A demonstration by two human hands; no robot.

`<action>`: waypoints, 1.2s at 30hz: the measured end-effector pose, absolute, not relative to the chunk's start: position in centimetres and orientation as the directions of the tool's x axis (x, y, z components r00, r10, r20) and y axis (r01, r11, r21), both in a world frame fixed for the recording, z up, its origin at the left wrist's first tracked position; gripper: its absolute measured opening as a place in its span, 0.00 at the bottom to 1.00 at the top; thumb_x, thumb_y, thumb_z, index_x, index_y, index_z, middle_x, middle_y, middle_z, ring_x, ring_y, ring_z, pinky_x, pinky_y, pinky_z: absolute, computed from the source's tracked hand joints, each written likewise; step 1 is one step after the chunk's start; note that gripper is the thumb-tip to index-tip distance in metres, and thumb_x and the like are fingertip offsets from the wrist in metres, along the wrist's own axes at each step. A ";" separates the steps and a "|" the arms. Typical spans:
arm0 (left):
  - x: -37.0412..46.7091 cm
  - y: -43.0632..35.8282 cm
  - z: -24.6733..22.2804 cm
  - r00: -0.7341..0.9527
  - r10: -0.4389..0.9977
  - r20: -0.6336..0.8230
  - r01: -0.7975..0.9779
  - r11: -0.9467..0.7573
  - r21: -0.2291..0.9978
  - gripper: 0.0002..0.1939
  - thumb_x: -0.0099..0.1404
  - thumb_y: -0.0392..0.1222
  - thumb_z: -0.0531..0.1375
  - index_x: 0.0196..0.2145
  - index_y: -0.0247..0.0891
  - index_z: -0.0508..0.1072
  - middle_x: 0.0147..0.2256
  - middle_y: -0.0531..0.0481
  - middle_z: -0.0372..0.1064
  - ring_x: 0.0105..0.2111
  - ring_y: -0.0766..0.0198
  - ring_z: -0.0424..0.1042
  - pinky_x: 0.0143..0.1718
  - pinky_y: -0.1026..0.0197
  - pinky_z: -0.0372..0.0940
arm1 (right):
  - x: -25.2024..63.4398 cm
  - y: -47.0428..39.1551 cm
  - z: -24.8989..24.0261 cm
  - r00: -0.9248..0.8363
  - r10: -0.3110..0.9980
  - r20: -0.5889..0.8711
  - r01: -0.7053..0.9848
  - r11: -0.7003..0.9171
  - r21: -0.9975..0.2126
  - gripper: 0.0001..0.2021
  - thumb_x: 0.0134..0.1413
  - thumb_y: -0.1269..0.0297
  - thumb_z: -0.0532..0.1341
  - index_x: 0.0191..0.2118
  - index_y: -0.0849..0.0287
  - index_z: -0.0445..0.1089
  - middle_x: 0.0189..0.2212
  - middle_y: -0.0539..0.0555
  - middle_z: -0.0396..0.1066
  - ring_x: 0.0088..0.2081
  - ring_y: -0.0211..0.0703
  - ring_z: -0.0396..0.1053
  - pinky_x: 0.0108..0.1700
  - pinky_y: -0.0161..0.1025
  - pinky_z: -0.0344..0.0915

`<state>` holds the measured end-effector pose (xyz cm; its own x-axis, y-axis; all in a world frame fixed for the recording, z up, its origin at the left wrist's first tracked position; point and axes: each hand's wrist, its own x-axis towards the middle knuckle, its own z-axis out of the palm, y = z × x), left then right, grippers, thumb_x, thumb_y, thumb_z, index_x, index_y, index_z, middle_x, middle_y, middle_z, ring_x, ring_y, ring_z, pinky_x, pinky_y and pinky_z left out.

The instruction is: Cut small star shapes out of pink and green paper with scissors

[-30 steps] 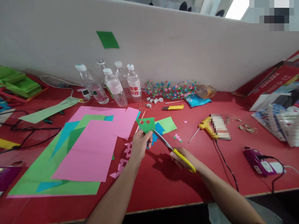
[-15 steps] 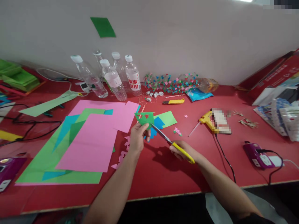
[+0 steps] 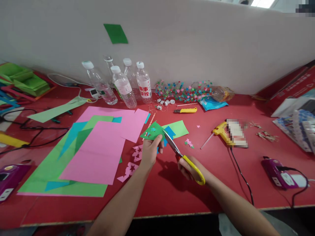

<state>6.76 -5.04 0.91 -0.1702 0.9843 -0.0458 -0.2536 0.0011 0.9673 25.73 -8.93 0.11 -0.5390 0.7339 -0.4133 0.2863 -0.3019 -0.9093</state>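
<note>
My left hand (image 3: 153,149) pinches a dark green piece of paper (image 3: 150,130) that has star-shaped holes in it. In my right hand (image 3: 188,166) is a pair of scissors with yellow handles (image 3: 194,168); its blades reach the right edge of the green paper. Under the paper lie a blue scrap (image 3: 169,131) and a light green sheet (image 3: 180,128). Small cut-out stars (image 3: 189,143) in pink and green rest right of the blades. Pink scraps with star holes (image 3: 130,169) lie beside my left wrist.
Coloured sheets (image 3: 95,154) spread over the left of the red table (image 3: 157,200). Plastic bottles (image 3: 125,88) stand by the wall, near a star-covered bottle (image 3: 184,90) on its side. A yellow cutter (image 3: 185,110), a corded glue gun (image 3: 222,132) and a purple power socket (image 3: 279,173) lie rightward.
The green paper has been turned and tilted in my left hand. The scissors stay at its right edge, with their handles swung slightly downward. The whole view has shifted a little.
</note>
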 end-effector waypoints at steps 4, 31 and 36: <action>7.0 -5.1 0.9 -0.181 0.983 -0.031 -0.240 -0.014 0.971 0.20 0.61 0.46 0.58 0.15 0.37 0.63 0.13 0.56 0.59 0.12 0.74 0.55 0.15 0.67 0.50 | 25.2 -9.3 0.3 -0.494 0.743 -0.451 0.319 -0.327 -0.889 0.28 0.54 0.34 0.51 0.26 0.58 0.61 0.10 0.43 0.58 0.11 0.30 0.52 0.14 0.28 0.50; 7.4 -5.4 0.9 -0.178 0.982 -0.062 -0.275 0.011 0.961 0.20 0.61 0.46 0.58 0.16 0.36 0.64 0.14 0.56 0.60 0.12 0.75 0.57 0.15 0.68 0.52 | 24.7 -9.5 0.8 -0.434 0.799 -0.416 0.318 -0.296 -0.901 0.29 0.50 0.31 0.51 0.25 0.57 0.59 0.08 0.43 0.57 0.10 0.31 0.52 0.14 0.29 0.47; 7.1 -5.3 0.9 -0.176 0.982 -0.061 -0.265 0.013 0.964 0.19 0.61 0.46 0.58 0.16 0.35 0.64 0.14 0.56 0.60 0.12 0.75 0.57 0.15 0.68 0.53 | 24.8 -9.2 0.9 -0.439 0.796 -0.416 0.328 -0.289 -0.899 0.27 0.51 0.33 0.53 0.24 0.57 0.58 0.08 0.43 0.57 0.10 0.30 0.52 0.15 0.30 0.46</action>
<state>7.09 -5.27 0.94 -0.1760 0.9825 -0.0613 -0.2646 0.0128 0.9643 24.85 -9.17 0.85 -0.4390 0.7962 -0.4165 0.3284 -0.2893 -0.8992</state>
